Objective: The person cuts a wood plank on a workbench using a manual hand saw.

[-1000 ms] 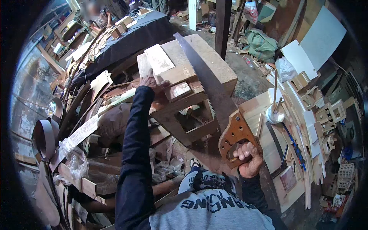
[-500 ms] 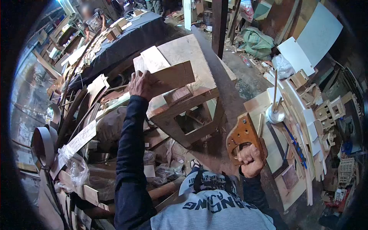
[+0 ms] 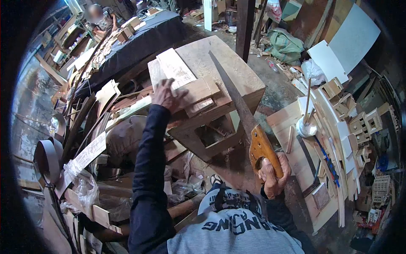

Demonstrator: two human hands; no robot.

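My right hand (image 3: 275, 174) is wrapped around the wooden handle of a handsaw (image 3: 265, 149). The saw's long blade slants up and away, its tip lying over the top of a wooden workbench (image 3: 245, 78). My left hand (image 3: 170, 96) is at the near left of the bench top, fingers apart and partly blurred, at the end of a short wooden board (image 3: 204, 89). That board lies flat, overlapping a smaller wood block (image 3: 199, 107) at the bench's front edge. Behind it rests a pale plank (image 3: 175, 67).
To the right, a low board surface (image 3: 281, 122) carries wood strips, a white pot (image 3: 306, 127) with sticks and a blue tool (image 3: 331, 169). Small wooden frames (image 3: 364, 122) stand beyond. A person (image 3: 103, 23) sits behind a dark-covered table (image 3: 144, 38). Scrap wood and plastic (image 3: 86, 186) lie left.
The board has gone from tilted up in my left hand to flat on the bench. My left fingers have spread. The saw has swung left, its blade now over the bench top.
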